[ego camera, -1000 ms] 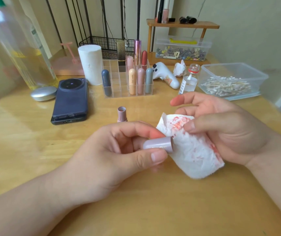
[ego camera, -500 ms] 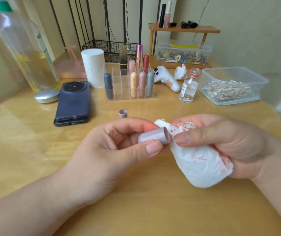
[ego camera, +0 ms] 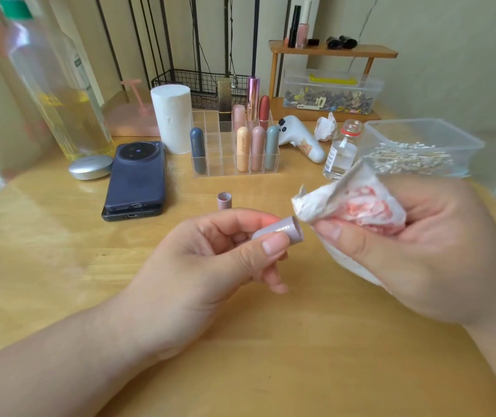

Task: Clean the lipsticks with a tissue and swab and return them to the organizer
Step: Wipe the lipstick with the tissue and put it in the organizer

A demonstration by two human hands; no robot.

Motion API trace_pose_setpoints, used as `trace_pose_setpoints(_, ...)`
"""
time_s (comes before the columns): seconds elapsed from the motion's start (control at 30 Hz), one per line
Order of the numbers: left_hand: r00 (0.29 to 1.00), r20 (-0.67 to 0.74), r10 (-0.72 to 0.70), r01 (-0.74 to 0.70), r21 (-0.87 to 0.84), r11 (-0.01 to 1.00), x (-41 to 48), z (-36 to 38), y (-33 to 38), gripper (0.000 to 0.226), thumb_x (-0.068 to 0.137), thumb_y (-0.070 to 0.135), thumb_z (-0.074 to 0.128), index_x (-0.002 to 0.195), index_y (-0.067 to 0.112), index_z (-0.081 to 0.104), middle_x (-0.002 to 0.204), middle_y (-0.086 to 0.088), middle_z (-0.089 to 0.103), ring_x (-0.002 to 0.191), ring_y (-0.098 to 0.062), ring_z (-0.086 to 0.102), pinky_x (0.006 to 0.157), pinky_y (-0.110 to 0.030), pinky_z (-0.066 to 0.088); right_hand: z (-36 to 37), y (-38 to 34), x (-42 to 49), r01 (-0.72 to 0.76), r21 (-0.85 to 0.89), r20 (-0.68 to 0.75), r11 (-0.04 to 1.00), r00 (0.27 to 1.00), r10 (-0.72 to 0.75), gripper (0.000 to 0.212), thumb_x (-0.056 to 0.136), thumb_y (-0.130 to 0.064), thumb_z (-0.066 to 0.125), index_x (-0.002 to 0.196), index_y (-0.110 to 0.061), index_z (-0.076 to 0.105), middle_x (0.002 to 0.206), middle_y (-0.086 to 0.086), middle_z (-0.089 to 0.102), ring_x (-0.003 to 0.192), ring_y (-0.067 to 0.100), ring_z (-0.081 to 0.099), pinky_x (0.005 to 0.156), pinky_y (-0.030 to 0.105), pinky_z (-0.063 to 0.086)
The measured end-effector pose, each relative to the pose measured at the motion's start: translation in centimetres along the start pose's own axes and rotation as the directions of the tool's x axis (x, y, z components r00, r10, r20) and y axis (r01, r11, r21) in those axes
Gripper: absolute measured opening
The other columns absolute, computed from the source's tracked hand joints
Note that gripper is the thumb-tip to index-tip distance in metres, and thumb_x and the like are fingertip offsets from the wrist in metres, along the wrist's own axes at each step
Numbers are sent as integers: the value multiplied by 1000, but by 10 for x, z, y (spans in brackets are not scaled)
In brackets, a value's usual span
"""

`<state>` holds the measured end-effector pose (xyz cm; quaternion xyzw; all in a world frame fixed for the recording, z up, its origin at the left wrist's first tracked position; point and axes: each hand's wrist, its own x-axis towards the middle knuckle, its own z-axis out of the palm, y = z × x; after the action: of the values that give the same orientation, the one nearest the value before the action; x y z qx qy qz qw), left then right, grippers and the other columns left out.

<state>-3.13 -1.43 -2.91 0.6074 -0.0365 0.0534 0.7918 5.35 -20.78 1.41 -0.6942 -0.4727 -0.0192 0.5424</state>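
My left hand [ego camera: 210,260] pinches a mauve lipstick tube [ego camera: 279,231], its open end pointing right. My right hand [ego camera: 415,251] grips a crumpled white tissue [ego camera: 346,209] stained red, a twisted corner of it just off the tube's mouth. The other mauve piece of the lipstick [ego camera: 224,200] stands upright on the table behind my left hand. The clear organizer [ego camera: 210,152] stands further back with several lipsticks in its compartments. A clear box of cotton swabs [ego camera: 415,152] is at the right.
A small glass bottle [ego camera: 341,152] of clear liquid stands beside the swab box. A dark phone [ego camera: 136,176], a silver case [ego camera: 90,167], a white paper roll [ego camera: 170,118], a large bottle [ego camera: 57,85], a white panda-faced device [ego camera: 300,139] and a used tissue wad [ego camera: 326,127] surround the organizer.
My right hand closed around the tissue, bunched it up and lifted it. The tissue went against the tube's mouth, and now its corner sits just off the opening.
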Motion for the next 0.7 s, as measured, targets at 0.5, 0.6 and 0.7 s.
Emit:
trace_pose_setpoints(0.5,979,109,-172,194,-244,950,0,3,8,28,86,16,69,90,-11,68,67,-13,60,52,-17,58,57,-33,58,2,3,-5,-57,-165,331,985,937,109,25,94,-14,63,112,-29,74,55,-5,57,44,23,54,41,31,45)
trace_pose_setpoints(0.6,998,29,-54,58,-148,987,-4,6,4,26,85,13,75,98,-9,71,72,-16,66,57,-22,64,64,-38,59,3,3,-4,-218,32,347,975,918,194,15,95,-14,61,99,-12,76,76,-1,73,64,26,67,66,41,57)
trace_pose_setpoints(0.7,966,-7,259,-250,249,936,-11,3,4,22,82,19,72,99,4,74,81,-6,74,67,-24,71,70,-31,58,5,0,1,-438,348,503,829,833,229,28,94,-2,55,113,18,63,92,4,73,83,13,66,81,30,53)
